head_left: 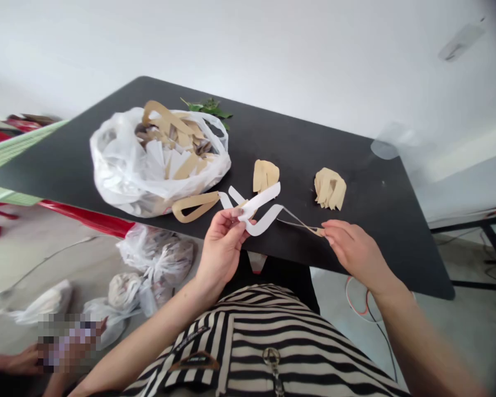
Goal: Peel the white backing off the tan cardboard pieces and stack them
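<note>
Near the front edge of the black table, my left hand (pixel 225 242) pinches white curved paper strips (pixel 261 202). To its right, my right hand (pixel 355 251) has its fingers closed on the end of a thin tan strip (pixel 314 230), which stretches from the white strips. A looped tan strip (pixel 195 207) lies just left of my left hand. Beyond the hands stands a small stack of tan strips (pixel 266 175), with another tan stack (pixel 329 188) farther right. A white plastic bag (pixel 122 165) full of tan and white strips sits on the left.
Green leaves (pixel 210 108) lie behind the bag on the black table (pixel 297 144). Tied plastic bags (pixel 161 256) rest on the floor at the left. Another person's hands (pixel 72 347) show at the lower left. Cables (pixel 366 309) are on the floor at the right.
</note>
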The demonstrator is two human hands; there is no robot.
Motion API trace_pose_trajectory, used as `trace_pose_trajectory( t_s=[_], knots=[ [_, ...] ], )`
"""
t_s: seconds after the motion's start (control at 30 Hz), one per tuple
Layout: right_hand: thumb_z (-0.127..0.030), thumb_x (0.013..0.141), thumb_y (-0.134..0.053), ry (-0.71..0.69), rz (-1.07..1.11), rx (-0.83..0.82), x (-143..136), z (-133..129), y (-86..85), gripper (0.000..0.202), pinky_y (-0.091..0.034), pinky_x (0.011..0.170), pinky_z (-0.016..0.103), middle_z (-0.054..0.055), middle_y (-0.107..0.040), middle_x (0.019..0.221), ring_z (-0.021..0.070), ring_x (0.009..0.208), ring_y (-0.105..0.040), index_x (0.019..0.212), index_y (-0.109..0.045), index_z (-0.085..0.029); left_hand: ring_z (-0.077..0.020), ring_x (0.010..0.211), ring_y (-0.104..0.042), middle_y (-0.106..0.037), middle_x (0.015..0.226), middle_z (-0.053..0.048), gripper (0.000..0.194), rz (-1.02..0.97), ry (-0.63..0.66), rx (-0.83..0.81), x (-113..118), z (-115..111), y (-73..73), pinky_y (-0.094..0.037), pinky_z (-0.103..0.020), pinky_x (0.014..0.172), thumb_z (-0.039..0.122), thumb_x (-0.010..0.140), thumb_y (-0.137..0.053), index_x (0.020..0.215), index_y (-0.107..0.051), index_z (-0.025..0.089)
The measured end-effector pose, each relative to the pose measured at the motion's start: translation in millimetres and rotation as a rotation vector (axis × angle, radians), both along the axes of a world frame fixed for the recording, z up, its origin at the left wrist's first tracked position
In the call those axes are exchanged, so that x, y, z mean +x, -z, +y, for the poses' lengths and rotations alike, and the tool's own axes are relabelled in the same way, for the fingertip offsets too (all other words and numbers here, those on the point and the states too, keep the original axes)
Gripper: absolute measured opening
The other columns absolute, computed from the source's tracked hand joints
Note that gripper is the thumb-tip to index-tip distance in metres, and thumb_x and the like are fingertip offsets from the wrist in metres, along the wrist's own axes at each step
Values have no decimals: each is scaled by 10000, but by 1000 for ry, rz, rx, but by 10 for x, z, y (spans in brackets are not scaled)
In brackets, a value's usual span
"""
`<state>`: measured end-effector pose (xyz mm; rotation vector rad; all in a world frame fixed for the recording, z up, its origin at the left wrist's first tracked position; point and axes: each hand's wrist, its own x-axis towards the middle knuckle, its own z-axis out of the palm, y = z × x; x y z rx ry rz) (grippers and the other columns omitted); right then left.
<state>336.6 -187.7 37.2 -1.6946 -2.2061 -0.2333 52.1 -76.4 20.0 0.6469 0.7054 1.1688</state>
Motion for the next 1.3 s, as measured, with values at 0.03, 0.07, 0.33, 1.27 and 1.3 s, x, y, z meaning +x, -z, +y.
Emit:
trace_pose_trajectory(
  t_s=[0.03, 0.07, 0.33, 1.27, 1.3],
  knots=[
    [-140, 988, -515, 6, 0, -32, 40, -32, 37, 223, -561, 943, 413, 90, -717, 1232, 234, 1076, -699, 1150, -641, -227, -109, 873, -702, -684, 1004, 3, 193, 11, -3, 7, 4, 0, 2, -576, -246, 834, 161, 813, -784, 955, -665, 216],
    [-147, 996, -500, 12, 9, -63, 77, -62, 73, 230, -565, 943, 414, 93, -711, 1240, 234, 1080, -700, 1161, -639, -225, -107, 870, -701, -689, 1005, 2, 187, 26, -6, 14, 8, -2, 2, -573, -238, 827, 161, 817, -780, 952, -664, 218],
    [-162, 1017, -439, 72, 176, -205, 296, -191, 243, 257, -565, 984, 399, 88, -671, 1295, 214, 1159, -674, 1171, -630, -238, -130, 937, -706, -670, 991, 10, 205, 87, -6, 45, 62, -15, 11, -569, -235, 812, 156, 804, -792, 948, -661, 220],
    [-419, 871, -758, 271, 807, -150, 136, 606, -610, 397, -613, 942, 401, 66, -740, 1210, 253, 1070, -726, 1243, -685, -302, -72, 691, -578, -654, 784, 23, 165, 167, -58, 72, -382, -2, -29, -485, -167, 664, 256, 869, -770, 1014, -696, 229],
    [-420, 865, -765, 249, 821, -172, 110, 805, -684, 388, -610, 946, 400, 65, -738, 1215, 254, 1079, -722, 1227, -691, -300, -74, 692, -581, -658, 794, 20, 161, 174, -57, 69, -422, 11, -35, -485, -168, 658, 264, 875, -765, 1017, -696, 232]
  ],
)
